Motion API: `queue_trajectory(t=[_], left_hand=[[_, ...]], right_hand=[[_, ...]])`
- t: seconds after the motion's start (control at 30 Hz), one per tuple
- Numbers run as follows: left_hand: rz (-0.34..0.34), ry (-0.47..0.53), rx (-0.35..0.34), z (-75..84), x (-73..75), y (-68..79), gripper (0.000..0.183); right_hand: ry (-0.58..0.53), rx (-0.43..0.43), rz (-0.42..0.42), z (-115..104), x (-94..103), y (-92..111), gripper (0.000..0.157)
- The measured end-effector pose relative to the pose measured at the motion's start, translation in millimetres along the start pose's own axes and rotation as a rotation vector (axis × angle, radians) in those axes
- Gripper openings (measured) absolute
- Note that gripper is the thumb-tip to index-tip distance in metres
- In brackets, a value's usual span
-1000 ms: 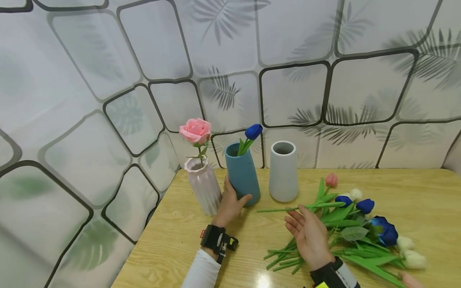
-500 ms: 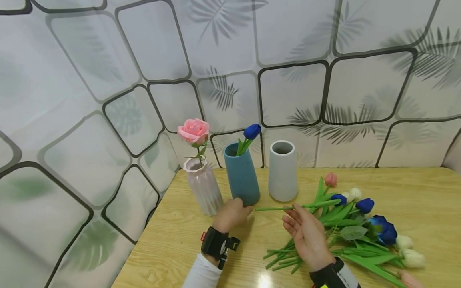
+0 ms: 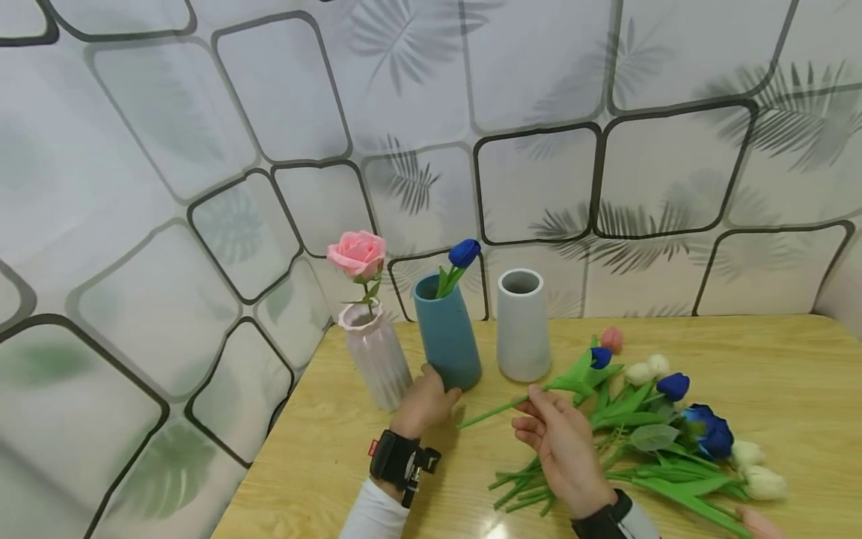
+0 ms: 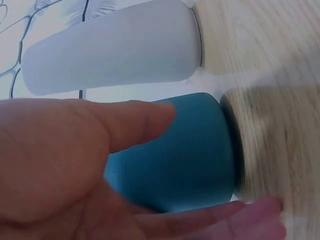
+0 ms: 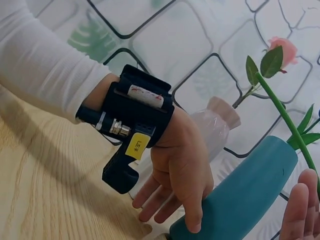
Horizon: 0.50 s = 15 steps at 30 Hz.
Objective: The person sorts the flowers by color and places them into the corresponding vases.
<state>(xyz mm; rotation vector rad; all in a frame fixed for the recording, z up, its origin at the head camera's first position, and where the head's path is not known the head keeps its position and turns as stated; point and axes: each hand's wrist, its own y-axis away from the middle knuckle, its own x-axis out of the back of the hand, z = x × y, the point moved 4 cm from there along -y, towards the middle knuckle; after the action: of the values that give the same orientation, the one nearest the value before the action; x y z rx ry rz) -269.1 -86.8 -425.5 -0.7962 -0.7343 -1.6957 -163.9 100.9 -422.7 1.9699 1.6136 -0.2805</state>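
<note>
My left hand (image 3: 424,404) is at the foot of a teal vase (image 3: 447,337). In the left wrist view, its straight thumb (image 4: 142,122) lies across the vase's side, with the fingers extended along the other side near the tabletop. A blue tulip (image 3: 463,254) leans out of this vase. With thumb and fingertips, my right hand (image 3: 562,449) pinches the green stem (image 3: 494,413) of another blue tulip (image 3: 601,358), its bare end pointing left towards the vase. The right wrist view shows that stem (image 5: 282,107) rising slantwise in front of the teal vase.
A ribbed pinkish vase (image 3: 377,359) with a pink rose (image 3: 358,254) stands left; a white vase (image 3: 523,329) stands right. Loose artificial flowers (image 3: 646,442) lie on the wooden table (image 3: 795,389). Another hand (image 3: 757,522) shows at the lower right edge.
My left hand slid from the teal vase's lower side down to its foot. The tulip in my right hand tilted, its bloom rising and its stem end dropping leftward. The head view shifted slightly.
</note>
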Motion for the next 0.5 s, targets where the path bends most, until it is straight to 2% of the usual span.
queue_trajectory(t=[0.07,0.13,0.33,0.5], left_hand=[[0.020,0.047,0.017,-2.6,-0.2,-2.8,0.088],[0.045,0.088,0.014,-5.4,0.1,-5.3,0.095],[0.089,0.185,-0.037,-10.6,1.6,-7.1,0.101],[0.136,0.305,-0.057,-9.4,1.9,-14.3,0.101]], right_hand=[[0.013,0.003,0.015,1,1.3,0,0.019],[0.024,-0.003,0.021,2,2.4,-1,0.019],[0.005,-0.064,0.006,8,4.7,-6,0.023],[-0.059,-0.108,0.010,8,8.0,-9,0.017]])
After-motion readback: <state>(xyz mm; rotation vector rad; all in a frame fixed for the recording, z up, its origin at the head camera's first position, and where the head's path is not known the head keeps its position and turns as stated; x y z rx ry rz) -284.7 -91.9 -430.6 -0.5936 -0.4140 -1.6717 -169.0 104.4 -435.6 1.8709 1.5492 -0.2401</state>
